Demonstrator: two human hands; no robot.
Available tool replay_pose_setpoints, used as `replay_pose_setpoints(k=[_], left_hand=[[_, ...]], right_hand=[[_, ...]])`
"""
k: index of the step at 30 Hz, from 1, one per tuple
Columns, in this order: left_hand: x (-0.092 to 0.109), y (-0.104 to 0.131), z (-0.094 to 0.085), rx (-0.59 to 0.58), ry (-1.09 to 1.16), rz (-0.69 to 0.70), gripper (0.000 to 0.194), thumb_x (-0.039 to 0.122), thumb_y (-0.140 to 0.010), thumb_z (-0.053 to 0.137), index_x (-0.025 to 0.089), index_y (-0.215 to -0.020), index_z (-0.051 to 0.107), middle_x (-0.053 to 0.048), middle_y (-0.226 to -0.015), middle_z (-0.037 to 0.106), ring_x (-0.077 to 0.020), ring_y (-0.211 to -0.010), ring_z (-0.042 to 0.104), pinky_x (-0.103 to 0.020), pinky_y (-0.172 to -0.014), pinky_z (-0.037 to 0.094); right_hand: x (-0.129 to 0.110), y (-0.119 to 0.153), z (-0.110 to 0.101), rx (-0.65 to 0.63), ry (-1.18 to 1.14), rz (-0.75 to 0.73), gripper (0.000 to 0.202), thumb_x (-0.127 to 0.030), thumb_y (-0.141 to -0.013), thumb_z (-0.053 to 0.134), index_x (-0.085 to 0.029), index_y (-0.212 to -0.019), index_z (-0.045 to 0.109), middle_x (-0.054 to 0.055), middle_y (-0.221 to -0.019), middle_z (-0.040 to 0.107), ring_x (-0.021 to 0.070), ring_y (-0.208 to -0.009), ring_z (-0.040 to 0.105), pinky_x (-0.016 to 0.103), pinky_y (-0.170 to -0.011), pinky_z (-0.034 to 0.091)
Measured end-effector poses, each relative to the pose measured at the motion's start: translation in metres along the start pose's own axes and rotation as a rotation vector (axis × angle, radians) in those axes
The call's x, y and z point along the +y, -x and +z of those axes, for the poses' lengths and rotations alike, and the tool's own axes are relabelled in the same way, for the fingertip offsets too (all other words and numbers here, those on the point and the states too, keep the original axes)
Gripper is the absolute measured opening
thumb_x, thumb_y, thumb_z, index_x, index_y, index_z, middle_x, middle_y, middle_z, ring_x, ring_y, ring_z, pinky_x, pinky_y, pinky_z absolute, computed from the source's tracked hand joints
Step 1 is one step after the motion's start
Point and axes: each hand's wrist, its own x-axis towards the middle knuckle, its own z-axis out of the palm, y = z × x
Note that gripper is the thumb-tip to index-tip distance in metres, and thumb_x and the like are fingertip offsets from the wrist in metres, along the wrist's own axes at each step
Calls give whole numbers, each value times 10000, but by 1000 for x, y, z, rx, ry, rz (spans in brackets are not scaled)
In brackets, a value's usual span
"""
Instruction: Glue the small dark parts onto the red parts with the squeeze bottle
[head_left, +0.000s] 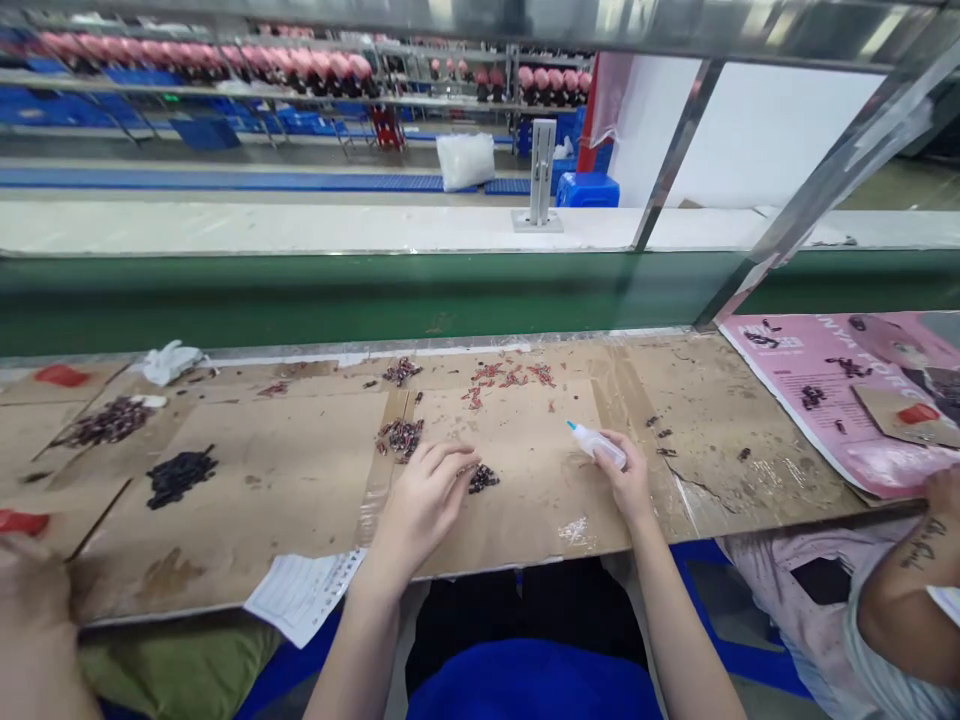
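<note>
My right hand (628,474) is wrapped round a small clear squeeze bottle (598,444), its blue tip pointing up and to the left above the cardboard. My left hand (429,492) hovers over the cardboard with its fingers bent together; whatever lies between the fingertips is hidden. Just right of those fingertips sits a small heap of black pieces (484,479), partly covered by the hand. Beyond the left hand is a heap of dark red and black small parts (400,438). Farther back, loose red parts (514,376) are scattered.
Cardboard (300,450) covers the bench. To the left lie a black heap (180,476), a dark red heap (109,422) and crumpled white tissue (172,362). A paper sheet (306,595) overhangs the front edge. Co-workers' hands show at both sides. A metal post (739,285) rises behind.
</note>
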Motion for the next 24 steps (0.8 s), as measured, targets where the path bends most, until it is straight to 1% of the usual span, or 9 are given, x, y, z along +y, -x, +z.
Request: replay_pose_setpoints(k=[2, 4, 6, 8, 10, 14, 19, 22, 24], left_hand=[[0, -7, 13, -125, 7, -38, 184, 216, -922, 497, 213, -944, 679, -71, -989, 692, -209, -961, 639, -343, -850, 532], [-2, -16, 22, -291, -15, -124, 185, 169, -886, 522, 208, -947, 693, -73, -954, 705, -222, -906, 662, -328, -795, 534], [-7, -21, 26, -431, -42, -213, 213, 130, -844, 556, 213, -971, 705, -70, -934, 712, -232, -882, 677, -321, -775, 529], [-14, -22, 26, -507, -29, -260, 230, 113, -816, 578, 219, -966, 717, -63, -922, 717, -233, -882, 686, -312, -788, 523], [-21, -22, 26, -502, -4, -288, 206, 134, -822, 576, 220, -930, 729, -61, -946, 721, -226, -871, 693, -302, -793, 521], [-34, -17, 30, -381, 38, -272, 236, 206, -875, 513, 234, -953, 734, -58, -987, 724, -216, -870, 693, -296, -787, 527], [-40, -15, 24, -351, 147, -136, 280, 183, -882, 506, 225, -1077, 703, -59, -1037, 727, -203, -929, 674, -303, -839, 520], [-36, -23, 20, -314, 85, -57, 259, 191, -908, 490, 223, -1046, 707, -69, -1045, 718, -212, -951, 645, -340, -865, 503], [-29, -32, 23, -369, 31, 27, 244, 184, -915, 488, 220, -991, 717, -71, -1000, 714, -215, -938, 626, -345, -845, 494]], right_hand=[[-1, 0, -3, 20, -61, 39, 394, -531, -668, 717, -196, -873, 679, 46, -783, 711, 191, -635, 619, 306, -578, 507], [-2, 0, -5, 32, -116, 74, 386, -527, -651, 731, -199, -843, 669, 29, -719, 685, 177, -589, 592, 298, -550, 495], [-3, 0, -6, 39, -173, 100, 378, -522, -641, 736, -199, -826, 665, 14, -673, 661, 161, -556, 566, 292, -536, 483], [-3, 0, -7, 54, -229, 121, 378, -508, -622, 750, -197, -818, 667, 7, -664, 651, 147, -542, 546, 282, -529, 472], [-4, 0, -7, 64, -267, 141, 376, -492, -604, 765, -194, -813, 669, 6, -679, 654, 138, -542, 538, 275, -526, 464], [-6, 1, -6, 65, -250, 160, 363, -473, -601, 771, -191, -807, 669, 2, -667, 649, 137, -542, 536, 274, -532, 456], [-11, 6, -4, 59, -286, 230, 363, -455, -591, 786, -188, -810, 672, -1, -674, 646, 125, -550, 523, 259, -531, 432], [-15, 14, 1, 70, -365, 281, 352, -428, -572, 804, -188, -793, 671, -8, -663, 632, 111, -535, 498, 248, -510, 408], [-18, 19, 7, 89, -437, 308, 350, -408, -542, 821, -188, -770, 671, -11, -666, 629, 97, -520, 475, 238, -492, 390]])
